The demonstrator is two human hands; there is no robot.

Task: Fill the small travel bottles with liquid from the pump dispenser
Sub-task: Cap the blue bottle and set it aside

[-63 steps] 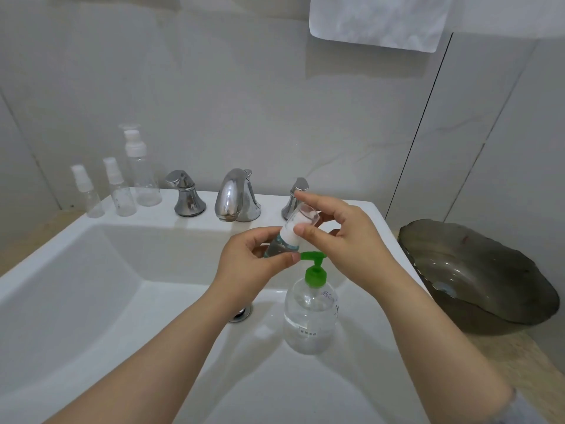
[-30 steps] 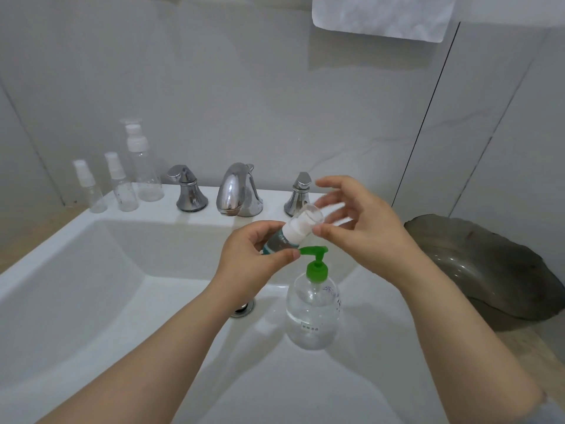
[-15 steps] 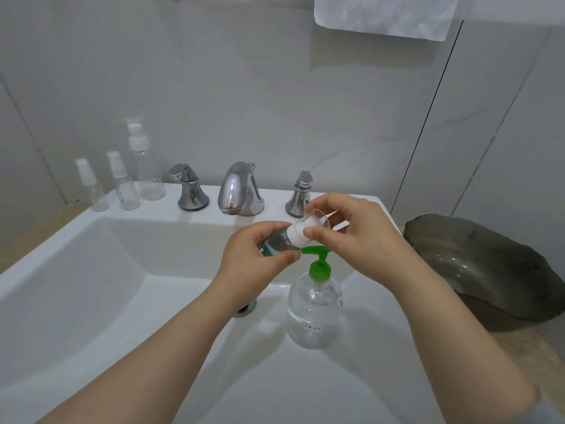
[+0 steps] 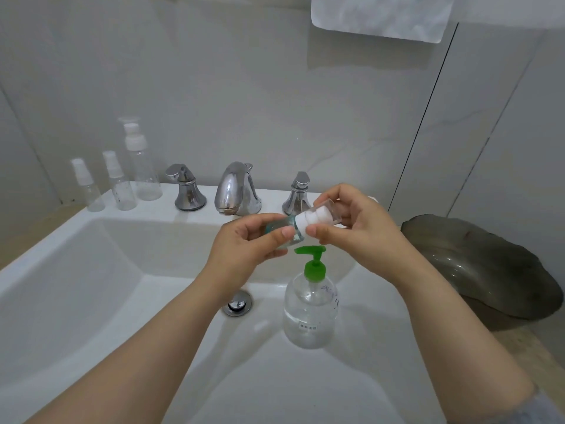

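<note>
My left hand [image 4: 247, 249] grips the body of a small clear travel bottle [image 4: 282, 229], held tilted almost sideways above the basin. My right hand [image 4: 357, 228] pinches its white spray top and clear cap [image 4: 319, 217]. Just below them stands the pump dispenser [image 4: 310, 304], a clear bottle with a green pump head, in the sink basin. Three more clear travel bottles with white tops [image 4: 117, 182] stand upright on the sink ledge at the back left; they look empty.
A white sink [image 4: 76, 286] with a chrome drain [image 4: 238, 304] lies below my arms. A chrome faucet [image 4: 237, 189] with two handles sits at the back ledge. A dark glass bowl [image 4: 489, 264] rests on the counter at right. A white towel [image 4: 379, 16] hangs above.
My right hand briefly let go of the bottle's top with fingers spread, then closed on the cap again. The bottle now lies flatter in my left hand.
</note>
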